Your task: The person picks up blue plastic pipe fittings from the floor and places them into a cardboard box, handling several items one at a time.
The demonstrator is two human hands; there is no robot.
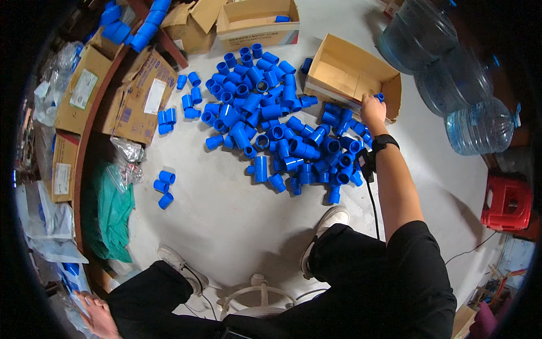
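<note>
A large heap of blue plastic pipe fittings (271, 112) lies on the pale floor before me. To its right stands an open cardboard box (338, 63). My right hand (373, 110) reaches over the near right part of this box, closed around a small blue pipe fitting (379, 97); a wristband with a cable sits on that wrist. At the lower left, my left hand (96, 313) rests beside my knee with its fingers apart and holds nothing. Small groups of fittings (164, 186) lie apart from the heap on the left.
Another open cardboard box (258, 34) with a blue fitting inside stands behind the heap. Large clear water bottles (480, 127) and a red plastic stool (507, 201) are at the right. Shelving with cartons (80, 89) lines the left, with a green bag (114, 216) beneath.
</note>
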